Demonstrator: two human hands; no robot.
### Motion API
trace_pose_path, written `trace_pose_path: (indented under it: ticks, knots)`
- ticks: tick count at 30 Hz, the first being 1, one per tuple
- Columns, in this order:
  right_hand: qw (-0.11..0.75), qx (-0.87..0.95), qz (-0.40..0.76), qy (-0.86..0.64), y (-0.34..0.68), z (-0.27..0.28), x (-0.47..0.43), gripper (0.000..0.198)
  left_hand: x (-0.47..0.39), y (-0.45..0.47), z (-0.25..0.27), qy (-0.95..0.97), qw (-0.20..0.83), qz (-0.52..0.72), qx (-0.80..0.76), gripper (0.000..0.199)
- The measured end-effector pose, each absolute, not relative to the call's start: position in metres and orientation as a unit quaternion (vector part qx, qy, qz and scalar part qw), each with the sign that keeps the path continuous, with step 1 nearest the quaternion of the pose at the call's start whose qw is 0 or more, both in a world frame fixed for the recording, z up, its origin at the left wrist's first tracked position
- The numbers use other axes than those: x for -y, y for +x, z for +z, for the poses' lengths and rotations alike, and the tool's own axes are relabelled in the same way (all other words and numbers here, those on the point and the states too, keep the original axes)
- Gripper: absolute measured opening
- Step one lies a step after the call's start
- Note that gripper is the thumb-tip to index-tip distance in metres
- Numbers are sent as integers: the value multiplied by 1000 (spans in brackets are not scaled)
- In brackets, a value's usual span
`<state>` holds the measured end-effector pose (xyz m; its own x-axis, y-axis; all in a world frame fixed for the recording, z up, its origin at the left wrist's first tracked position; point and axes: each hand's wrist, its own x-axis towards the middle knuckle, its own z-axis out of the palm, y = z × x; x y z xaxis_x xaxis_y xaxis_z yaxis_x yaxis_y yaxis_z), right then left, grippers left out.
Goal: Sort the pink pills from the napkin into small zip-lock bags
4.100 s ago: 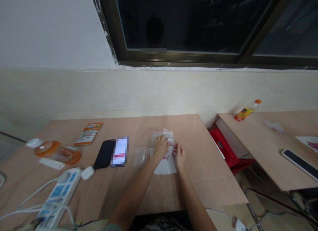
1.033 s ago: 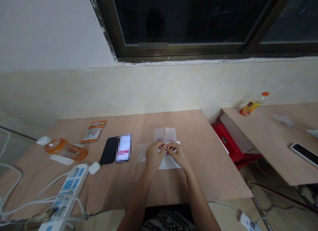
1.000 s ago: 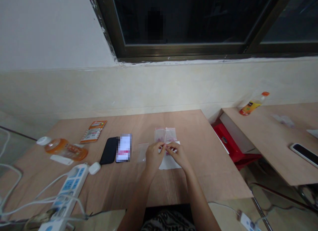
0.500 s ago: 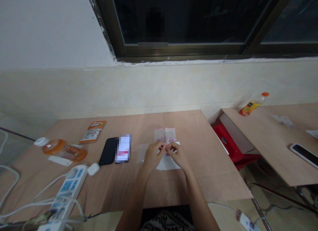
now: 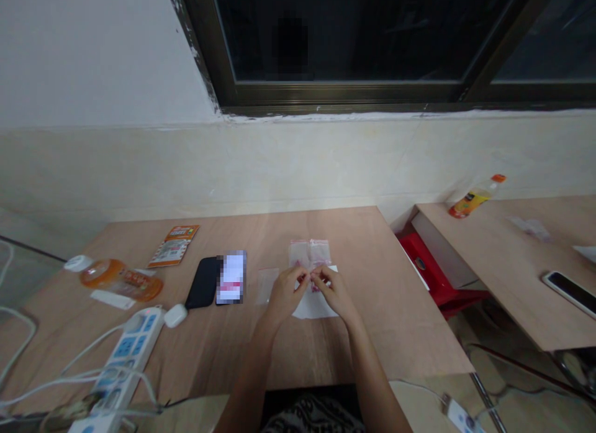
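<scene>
My left hand (image 5: pixel 287 290) and my right hand (image 5: pixel 331 287) meet at their fingertips over a white sheet of paper (image 5: pixel 314 307). Thumb and forefinger are pinched on each side; whatever is between them is too small to make out. Small dark-red pieces (image 5: pixel 315 287) show on the paper just below the fingertips. Beyond the hands lie two clear zip bags, a left one (image 5: pixel 298 251) and a right one (image 5: pixel 320 251), with reddish bits near their lower ends. Another clear bag (image 5: pixel 266 285) rests flat beside my left hand, partly covered by it.
Left of the hands are a lit phone (image 5: pixel 231 278), a black phone (image 5: pixel 203 282), a white earbud case (image 5: pixel 176 315), an orange packet (image 5: pixel 174 245), a lying drink bottle (image 5: pixel 121 280) and a power strip (image 5: pixel 125 364) with cables. A second table (image 5: pixel 503 259) stands right, past a red stool (image 5: pixel 426 268).
The hands stay almost in place, with only slight finger movement at the pinch. The view has shifted very slightly.
</scene>
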<state>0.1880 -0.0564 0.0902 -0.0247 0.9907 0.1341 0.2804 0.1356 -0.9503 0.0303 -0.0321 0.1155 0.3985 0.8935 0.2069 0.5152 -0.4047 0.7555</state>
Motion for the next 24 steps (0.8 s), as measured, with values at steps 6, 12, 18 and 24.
trace_pose_path:
  ticks: [6,12,18,24]
  knots:
    - [434,635,324,-550,185,97,58,27,37,36,116,775,240,316,-492,15]
    - [381,673,236,-589,182,103,59,23,36,36,113,787,125,301,-524,14]
    - [368,642,166,-651,185,100,61,19,33,26,117,769,85,314,-550,15]
    - [376,604,132,-691,191,103,61,21,43,35,124,783,158,330,-502,13]
